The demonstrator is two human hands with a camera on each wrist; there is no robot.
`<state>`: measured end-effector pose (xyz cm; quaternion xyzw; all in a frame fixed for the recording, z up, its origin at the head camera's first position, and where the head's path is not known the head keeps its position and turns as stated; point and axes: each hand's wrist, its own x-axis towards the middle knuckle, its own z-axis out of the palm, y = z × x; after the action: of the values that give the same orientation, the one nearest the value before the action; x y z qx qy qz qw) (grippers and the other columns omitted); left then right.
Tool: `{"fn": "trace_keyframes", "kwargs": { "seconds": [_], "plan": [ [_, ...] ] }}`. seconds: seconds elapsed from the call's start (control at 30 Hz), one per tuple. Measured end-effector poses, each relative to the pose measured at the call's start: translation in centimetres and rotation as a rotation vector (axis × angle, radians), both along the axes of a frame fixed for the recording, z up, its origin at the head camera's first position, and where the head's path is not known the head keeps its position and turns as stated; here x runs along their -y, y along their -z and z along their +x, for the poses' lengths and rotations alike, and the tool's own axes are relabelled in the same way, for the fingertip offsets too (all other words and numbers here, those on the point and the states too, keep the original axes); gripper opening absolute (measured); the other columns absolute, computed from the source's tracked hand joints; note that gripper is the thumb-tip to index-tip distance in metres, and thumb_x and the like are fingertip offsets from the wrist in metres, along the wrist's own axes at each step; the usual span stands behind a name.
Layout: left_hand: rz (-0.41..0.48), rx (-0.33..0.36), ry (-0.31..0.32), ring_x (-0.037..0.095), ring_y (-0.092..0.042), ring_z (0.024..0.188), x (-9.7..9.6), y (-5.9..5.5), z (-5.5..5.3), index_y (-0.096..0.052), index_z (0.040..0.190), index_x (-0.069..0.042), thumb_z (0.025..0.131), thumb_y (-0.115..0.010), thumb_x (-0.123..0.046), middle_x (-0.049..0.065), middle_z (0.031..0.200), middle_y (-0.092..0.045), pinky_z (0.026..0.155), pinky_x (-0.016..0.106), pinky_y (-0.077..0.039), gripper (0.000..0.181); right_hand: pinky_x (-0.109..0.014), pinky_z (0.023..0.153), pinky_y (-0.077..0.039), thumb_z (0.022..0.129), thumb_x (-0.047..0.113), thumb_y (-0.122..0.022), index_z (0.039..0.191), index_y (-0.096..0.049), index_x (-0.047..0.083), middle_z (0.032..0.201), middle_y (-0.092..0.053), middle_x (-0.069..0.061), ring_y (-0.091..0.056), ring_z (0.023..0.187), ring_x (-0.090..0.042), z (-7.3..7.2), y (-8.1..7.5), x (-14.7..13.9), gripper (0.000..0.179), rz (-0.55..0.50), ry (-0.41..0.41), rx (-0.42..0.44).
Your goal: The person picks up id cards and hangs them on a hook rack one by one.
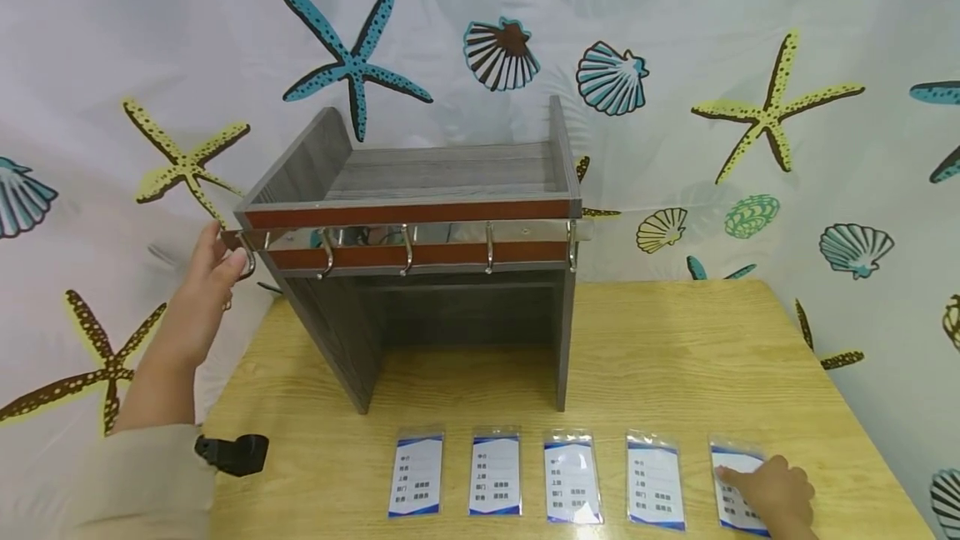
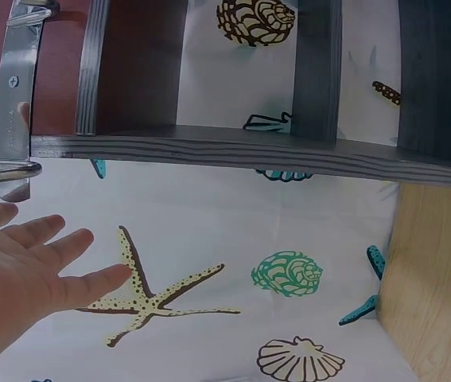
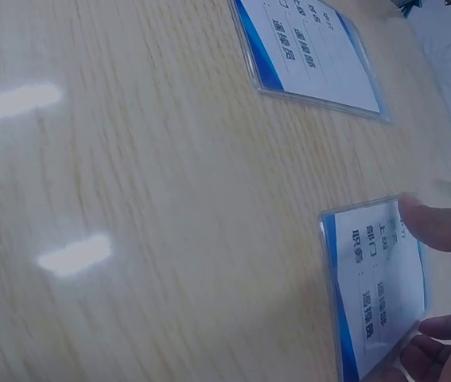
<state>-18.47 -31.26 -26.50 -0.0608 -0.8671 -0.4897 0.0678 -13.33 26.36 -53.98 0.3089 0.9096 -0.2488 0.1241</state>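
Note:
My left hand (image 1: pixel 201 298) is at the left end of a metal hook rail (image 1: pixel 450 232) along the front of a grey wooden shelf (image 1: pixel 468 290). In the left wrist view, the fingers of that hand (image 2: pixel 42 274) are spread and straight, just below the rail's end (image 2: pixel 12 119). At the front right of the table, my right hand (image 1: pixel 776 497) holds the rightmost name badge (image 1: pixel 738 462) by its sides. The right wrist view has the thumb over one edge of this badge (image 3: pixel 376 290) and curled fingers at the opposite edge. The badge lies flat on the table.
Several more clear-sleeved badges (image 1: pixel 572 477) lie in a row to the left on the wooden table (image 1: pixel 675 348). Metal hooks (image 1: pixel 407 250) jut from the shelf front. A black object (image 1: pixel 234 454) shows beside the left sleeve. Patterned cloth (image 1: pixel 675 7) hangs behind.

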Motion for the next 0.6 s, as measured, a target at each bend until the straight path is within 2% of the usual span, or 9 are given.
{"fn": "trace_keyframes", "kwargs": {
  "seconds": [0.1,0.27,0.43,0.6],
  "plan": [
    [0.046,-0.003,0.014,0.049,-0.001,0.12,-0.1,-0.2,-0.3,0.015,0.137,-0.026,0.093,-0.022,-0.041,0.018,0.14,0.015,0.09,0.063,-0.005,0.059,-0.042,0.059,-0.039,0.058,0.051,-0.072,0.099,-0.038,-0.021,0.084,-0.037,-0.032,-0.038,0.078,-0.038,-0.1,0.1,0.1,0.09,0.005,0.014,-0.005],
    [0.133,-0.029,0.023,0.032,0.005,0.126,-0.4,0.0,-0.7,0.01,0.138,-0.025,0.093,-0.022,-0.04,0.013,0.141,0.014,0.094,0.058,-0.007,0.057,-0.041,0.059,-0.038,0.06,0.045,-0.073,0.096,-0.037,-0.022,0.082,-0.037,-0.03,-0.038,0.076,-0.037,-0.2,0.4,0.3,0.084,0.03,0.047,-0.01],
    [0.223,-0.027,0.035,0.033,0.006,0.126,-0.4,0.2,-1.1,0.006,0.139,-0.026,0.093,-0.026,-0.04,0.012,0.142,0.012,0.094,0.058,-0.006,0.058,-0.039,0.06,-0.036,0.061,0.04,-0.074,0.093,-0.035,-0.022,0.08,-0.037,-0.029,-0.038,0.075,-0.036,-0.1,0.6,0.2,0.08,0.033,0.077,-0.063],
    [0.372,-0.042,0.07,0.033,0.01,0.126,-0.5,0.1,-1.7,0.001,0.139,-0.025,0.091,-0.034,-0.037,0.007,0.142,0.015,0.094,0.057,-0.001,0.061,-0.037,0.055,-0.039,0.06,0.037,-0.076,0.096,-0.03,-0.021,0.078,-0.041,-0.028,-0.044,0.069,-0.034,0.1,0.4,-0.1,0.083,-0.06,0.086,-0.154]
  ]
}}
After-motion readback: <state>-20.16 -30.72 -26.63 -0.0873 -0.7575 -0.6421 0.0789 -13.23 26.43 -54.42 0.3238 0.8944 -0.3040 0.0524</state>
